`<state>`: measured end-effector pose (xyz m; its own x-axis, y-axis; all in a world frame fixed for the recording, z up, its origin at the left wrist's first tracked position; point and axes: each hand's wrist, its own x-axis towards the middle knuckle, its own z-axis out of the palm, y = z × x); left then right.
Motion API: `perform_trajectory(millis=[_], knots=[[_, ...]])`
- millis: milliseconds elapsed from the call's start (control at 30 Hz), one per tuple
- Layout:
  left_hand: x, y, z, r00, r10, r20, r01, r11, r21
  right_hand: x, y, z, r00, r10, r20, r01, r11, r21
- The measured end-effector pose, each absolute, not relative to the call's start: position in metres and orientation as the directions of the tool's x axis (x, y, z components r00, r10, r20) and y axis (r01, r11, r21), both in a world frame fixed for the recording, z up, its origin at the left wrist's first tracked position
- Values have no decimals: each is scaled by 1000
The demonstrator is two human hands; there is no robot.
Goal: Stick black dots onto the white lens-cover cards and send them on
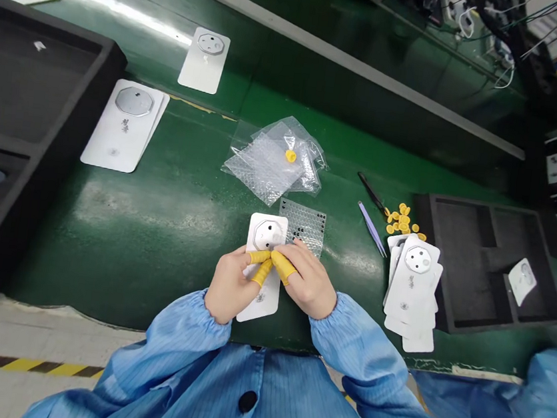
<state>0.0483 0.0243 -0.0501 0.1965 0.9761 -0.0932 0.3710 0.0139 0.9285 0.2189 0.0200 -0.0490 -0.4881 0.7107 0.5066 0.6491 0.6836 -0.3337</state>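
Note:
A white card (260,306) with a grey octagonal patch near its top lies on the green table. Over its middle, my left hand (236,281) and my right hand (309,282) meet, fingertips pressed together just below the patch. Yellow finger cots cover several fingertips. Whatever sits between the fingertips is too small to make out. Beside the card, partly under my right fingers, is a clear sheet (310,221) carrying small black dots. Clear plastic bags (268,161) lie farther back, with one yellow cot (290,156) on them.
Purple tweezers (373,229), a black tool (371,191) and yellow cots (403,218) lie right. Near them are stacked white cards (412,295) and a dark tray (467,318). More cards (124,131) and a black tray (62,120) stand left. A blue sleeve (546,394) shows lower right.

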Motion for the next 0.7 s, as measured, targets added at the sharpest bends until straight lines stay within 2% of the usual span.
perform_trajectory(millis=[100,200,300,367,433,533,700], knots=[[46,24,-52,196,977,-84,404,-2,915,217,17,-60,-468,692,550,648,692,-319],[46,23,-55,194,978,-82,442,-12,897,215,14,-69,-431,725,537,643,665,-381],[47,24,-55,209,974,-87,474,-23,880,211,18,-71,-353,799,488,589,594,-547],[46,26,-54,222,970,-95,489,-27,872,208,22,-71,-216,884,414,543,461,-701],[38,27,-51,240,964,-114,506,-23,862,208,27,-70,-81,933,352,512,342,-788],[14,26,-43,248,958,-145,514,-4,858,210,29,-70,-15,921,388,520,339,-784],[-11,9,-25,35,992,-124,497,90,863,206,26,-49,-51,855,516,594,441,-673]])
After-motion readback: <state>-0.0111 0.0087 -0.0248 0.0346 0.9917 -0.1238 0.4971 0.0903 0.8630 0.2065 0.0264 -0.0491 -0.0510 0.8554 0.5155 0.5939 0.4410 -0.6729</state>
